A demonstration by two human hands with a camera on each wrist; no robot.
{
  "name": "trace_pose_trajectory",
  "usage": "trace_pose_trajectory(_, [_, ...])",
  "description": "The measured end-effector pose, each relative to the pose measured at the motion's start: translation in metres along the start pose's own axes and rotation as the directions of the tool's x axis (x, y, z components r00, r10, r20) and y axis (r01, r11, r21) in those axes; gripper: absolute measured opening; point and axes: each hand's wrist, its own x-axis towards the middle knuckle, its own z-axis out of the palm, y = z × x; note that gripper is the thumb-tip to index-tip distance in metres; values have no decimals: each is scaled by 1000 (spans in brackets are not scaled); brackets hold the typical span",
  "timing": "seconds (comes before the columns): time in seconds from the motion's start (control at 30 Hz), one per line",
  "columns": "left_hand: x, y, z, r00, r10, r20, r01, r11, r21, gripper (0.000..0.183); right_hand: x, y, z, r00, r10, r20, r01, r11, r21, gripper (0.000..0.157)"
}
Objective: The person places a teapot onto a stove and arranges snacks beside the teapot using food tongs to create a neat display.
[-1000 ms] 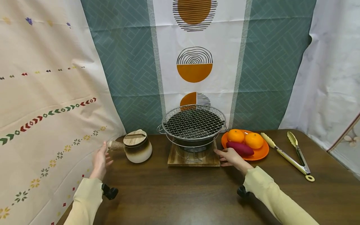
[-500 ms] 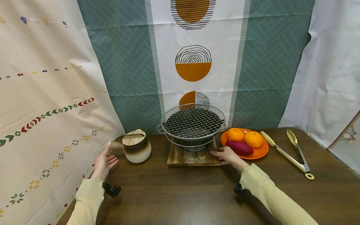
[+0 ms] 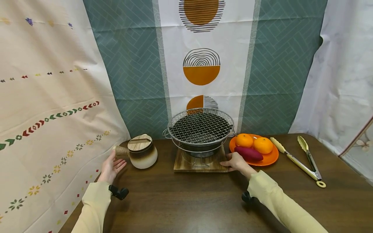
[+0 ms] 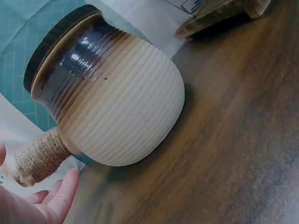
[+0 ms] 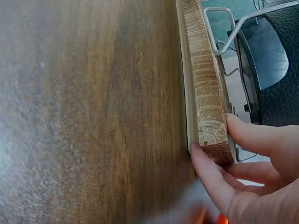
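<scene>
In the head view, a lidded ceramic pot (image 3: 144, 159), brown at the top and cream below, stands on the left of the table. Its rope-wrapped handle (image 3: 121, 151) points toward my left hand (image 3: 111, 166), whose fingers lie loosely extended just under it. The left wrist view has the thumb cut off at the edge, with the handle (image 4: 44, 156) between thumb and fingers, not gripped. My right hand (image 3: 236, 162) pinches the front right corner of a wooden base board (image 3: 186, 164), thumb on top and fingers below. A round tabletop grill with a wire mesh (image 3: 201, 127) stands on that board.
An orange plate (image 3: 272, 158) right of the grill bears two oranges (image 3: 263, 145) and a purple sweet potato (image 3: 248, 153). Open tongs (image 3: 303, 165) with pale yellow ends lie farther right. Patterned cloth (image 3: 140, 71) hangs behind and along the left of the brown table (image 3: 186, 200).
My left hand has shifted right, its palm turning up below the pot handle. My right hand has moved slightly left and now pinches the board's corner. Pot and grill stay put.
</scene>
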Motion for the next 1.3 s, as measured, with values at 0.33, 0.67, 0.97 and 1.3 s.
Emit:
trace_pose_trajectory(0.33, [31, 3, -13, 997, -62, 42, 68, 986, -151, 72, -15, -18, 4, 997, 34, -66, -36, 999, -26, 55])
trace_pose_trajectory(0.67, [14, 5, 10, 999, -38, -33, 33, 991, -133, 61, -16, -19, 6, 996, 44, -82, -47, 998, -33, 54])
trace_pose_trajectory(0.97, [18, 5, 9, 998, -24, -62, 14, 988, -151, 54, -14, -21, 7, 994, 52, -94, -57, 997, -42, 55])
trace_pose_trajectory(1.3, [24, 8, 8, 993, -44, -109, 23, 983, -184, 34, -14, -20, 6, 994, 75, -84, -77, 997, -24, 54])
